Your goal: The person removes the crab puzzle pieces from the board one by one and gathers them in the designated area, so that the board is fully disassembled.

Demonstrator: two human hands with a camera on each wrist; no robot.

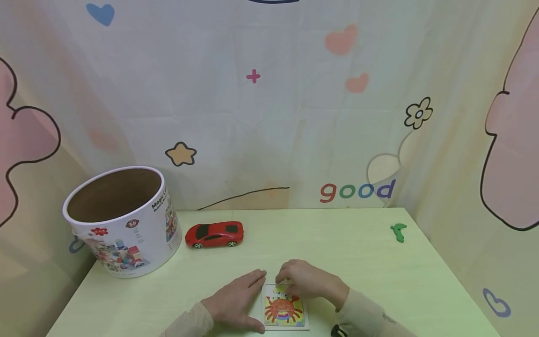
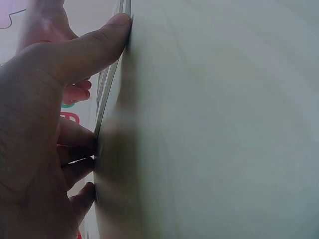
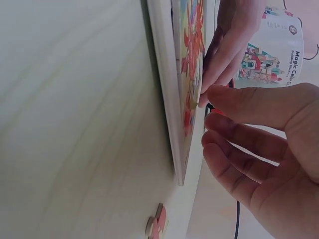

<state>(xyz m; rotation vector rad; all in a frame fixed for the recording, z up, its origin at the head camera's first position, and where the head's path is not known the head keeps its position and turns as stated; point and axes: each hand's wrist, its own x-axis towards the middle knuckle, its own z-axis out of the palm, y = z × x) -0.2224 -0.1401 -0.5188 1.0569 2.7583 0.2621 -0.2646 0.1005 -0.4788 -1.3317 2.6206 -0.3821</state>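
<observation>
A crab jigsaw puzzle (image 1: 284, 311) lies in a thin pale-edged tray at the table's near side. My left hand (image 1: 236, 300) rests along the tray's left side, fingers extended and thumb at the near corner. In the left wrist view, that thumb (image 2: 97, 52) touches the tray's edge. Above the puzzle's far right part is my right hand (image 1: 309, 279), fingers bent and partly covering the picture. From the right wrist, a gap shows between thumb and fingers (image 3: 239, 159), with nothing seen held. A loose red piece (image 3: 157, 223) lies beside the tray, hidden in the head view.
A large white bucket (image 1: 126, 248) with printed blocks stands at the back left. Beside it is a red toy car (image 1: 214, 235). A small green curved object (image 1: 398, 232) lies at the back right. A patterned cloth backdrop (image 1: 269, 117) rises behind the table.
</observation>
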